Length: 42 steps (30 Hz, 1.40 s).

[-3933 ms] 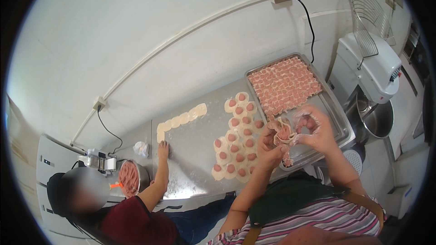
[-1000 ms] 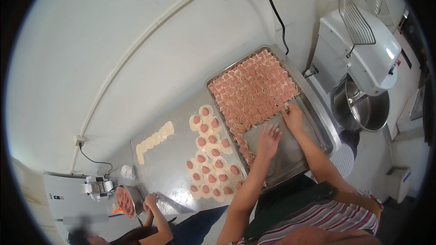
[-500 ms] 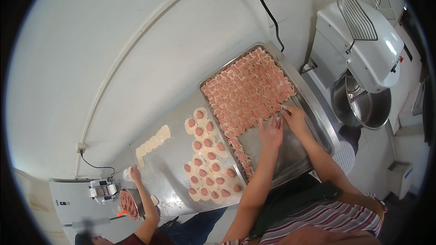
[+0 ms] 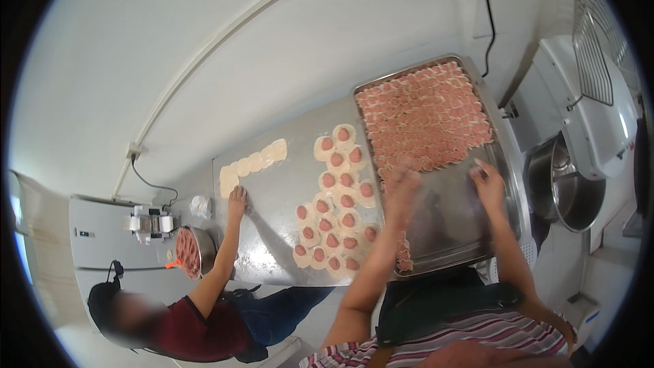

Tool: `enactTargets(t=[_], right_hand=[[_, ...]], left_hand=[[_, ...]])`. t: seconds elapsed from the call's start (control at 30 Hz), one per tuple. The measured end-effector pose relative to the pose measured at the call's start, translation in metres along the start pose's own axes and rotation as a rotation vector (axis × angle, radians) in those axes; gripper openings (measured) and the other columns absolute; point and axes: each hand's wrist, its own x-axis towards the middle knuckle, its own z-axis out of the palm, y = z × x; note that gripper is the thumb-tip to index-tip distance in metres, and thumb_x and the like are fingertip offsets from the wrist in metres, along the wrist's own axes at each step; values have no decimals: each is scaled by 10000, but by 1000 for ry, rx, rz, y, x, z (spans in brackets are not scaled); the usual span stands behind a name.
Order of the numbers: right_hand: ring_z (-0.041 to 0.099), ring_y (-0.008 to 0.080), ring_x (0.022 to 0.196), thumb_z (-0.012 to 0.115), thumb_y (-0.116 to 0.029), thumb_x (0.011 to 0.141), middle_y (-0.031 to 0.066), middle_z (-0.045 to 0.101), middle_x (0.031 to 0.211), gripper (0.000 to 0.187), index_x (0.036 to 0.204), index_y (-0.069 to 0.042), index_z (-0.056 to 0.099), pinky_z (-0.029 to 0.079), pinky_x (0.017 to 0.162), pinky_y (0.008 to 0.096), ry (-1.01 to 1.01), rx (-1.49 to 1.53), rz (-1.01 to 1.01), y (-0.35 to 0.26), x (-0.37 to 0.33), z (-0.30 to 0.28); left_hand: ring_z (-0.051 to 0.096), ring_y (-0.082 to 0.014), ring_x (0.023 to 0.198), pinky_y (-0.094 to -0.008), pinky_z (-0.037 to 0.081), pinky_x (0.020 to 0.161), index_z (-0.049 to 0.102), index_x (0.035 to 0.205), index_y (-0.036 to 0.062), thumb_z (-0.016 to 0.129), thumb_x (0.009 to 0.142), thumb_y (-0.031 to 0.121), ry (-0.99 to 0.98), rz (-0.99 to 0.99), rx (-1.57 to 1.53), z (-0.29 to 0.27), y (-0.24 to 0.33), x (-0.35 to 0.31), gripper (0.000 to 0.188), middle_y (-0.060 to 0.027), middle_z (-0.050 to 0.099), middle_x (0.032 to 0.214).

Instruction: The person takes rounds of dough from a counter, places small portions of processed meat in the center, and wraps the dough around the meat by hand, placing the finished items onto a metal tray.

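Few items of this kind were seen. A small crumpled white wrapper or bag, possibly plastic film, was found on the steel table's left end, just beside the co-worker's outstretched hand. On the pale grey cabinet at the left, a small dark rectangular label was noted on its front face; it was too small for its colours to be told further. No signs and no screens were made out anywhere.

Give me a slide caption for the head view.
Both hands, left hand and right hand, hover over a metal tray of folded dumplings.
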Motion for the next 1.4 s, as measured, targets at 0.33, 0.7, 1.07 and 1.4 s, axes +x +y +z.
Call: enactTargets(t=[0.33, 0.7, 1.07, 1.4], right_hand=[[506, 124, 695, 631, -3, 737, 48, 540, 842, 274, 1009, -28, 629, 407, 618, 233, -143, -41, -70, -118, -80, 13], [531, 77, 741, 601, -121, 843, 20, 592, 896, 234, 1045, -6, 623, 436, 624, 206, -467, 686, 125, -234, -92, 154], [540, 66, 631, 586, -114, 841, 18, 608, 731, 159, 910, 12, 652, 441, 564, 213, -549, 674, 154, -238, -150, 127], [537, 84, 602, 574, -116, 839, 26, 588, 720, 180, 950, 17, 620, 421, 535, 220, -450, 841, 482, -156, -169, 73]], left_hand=[[631, -251, 743, -396, 488, 694, 594, 970, -19, 585, 761, 196, 394, -32, 1672, -251, 148, 139, 300, -162, 642, 820], [568, -234, 997, -371, 479, 851, 495, 1111, 8, 400, 884, 225, -107, -48, -461, -161, 146, -10, 329, -107, 571, 1085], [527, -214, 1085, -343, 426, 957, 486, 1150, 11, 451, 901, 197, -90, -177, -803, -116, 118, -136, 313, -96, 542, 1144], [501, -192, 1132, -304, 412, 982, 469, 1163, -14, 563, 856, 56, -175, -270, -370, -92, 45, -161, 329, -101, 538, 1167]])
